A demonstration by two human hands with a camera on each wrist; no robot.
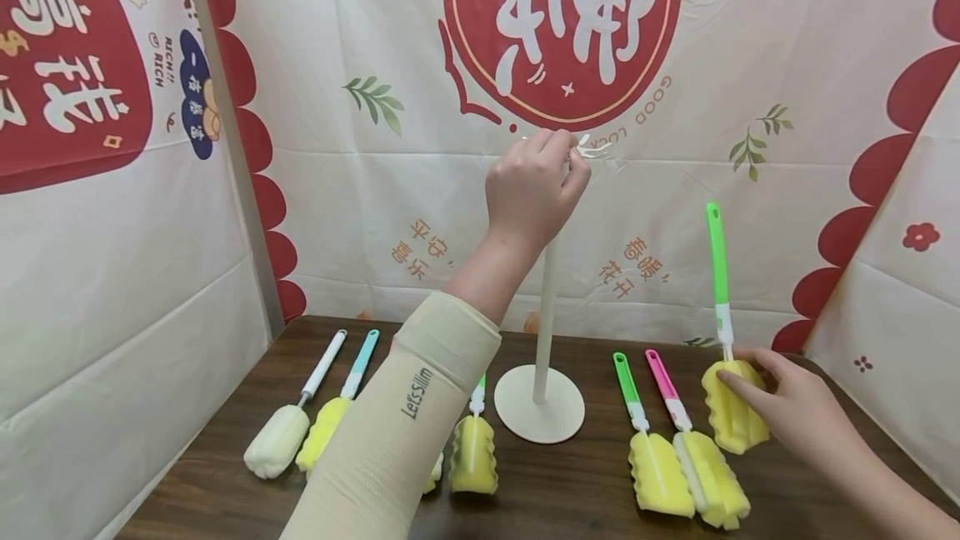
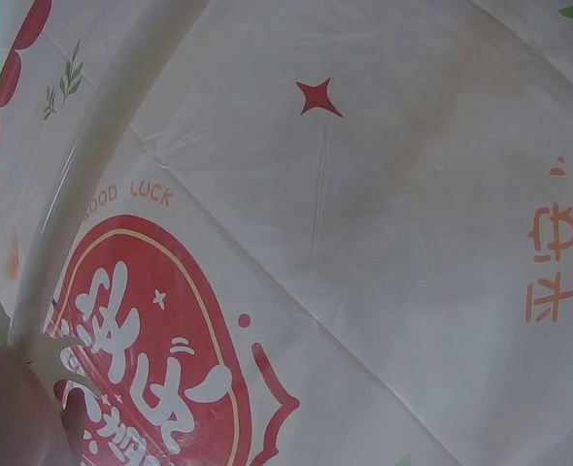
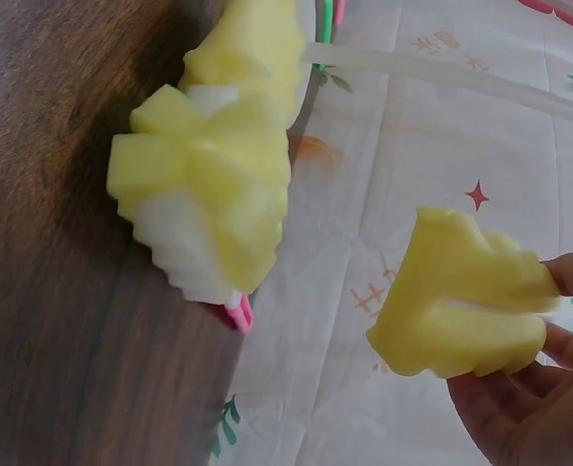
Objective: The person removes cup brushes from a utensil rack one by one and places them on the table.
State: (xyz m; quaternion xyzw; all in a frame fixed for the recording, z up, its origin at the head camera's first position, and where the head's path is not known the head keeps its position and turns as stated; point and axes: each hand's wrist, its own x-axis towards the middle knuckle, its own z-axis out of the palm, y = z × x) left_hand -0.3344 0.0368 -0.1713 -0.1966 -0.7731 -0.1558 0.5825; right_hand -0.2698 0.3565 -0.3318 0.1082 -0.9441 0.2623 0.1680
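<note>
At the head view's centre, my left hand [image 1: 532, 186] grips the top of a cream stand [image 1: 545, 307] with a round base. Pale branching hooks [image 1: 596, 150] stick out beside its fingers. The left wrist view shows the pole [image 2: 68, 175] and part of the hooks [image 2: 58, 367]; the fingers' full hold is hidden. Over at the right, my right hand [image 1: 795, 402] pinches a sponge bottle brush by its yellow sponge head [image 1: 735, 407]. Its green handle [image 1: 717, 257] points up. The right wrist view shows thumb and fingers on the sponge [image 3: 461, 301].
Below the right hand lie a green-handled brush [image 1: 660, 473] and a pink-handled brush [image 1: 712, 482]. Left of the stand are a white brush [image 1: 277, 440], a blue-handled brush [image 1: 326, 427] and a green-handled one [image 1: 474, 457]. The left sleeve [image 1: 390, 432] partly covers another. Printed cloth [image 1: 375, 215] hangs behind the table [image 1: 202, 473].
</note>
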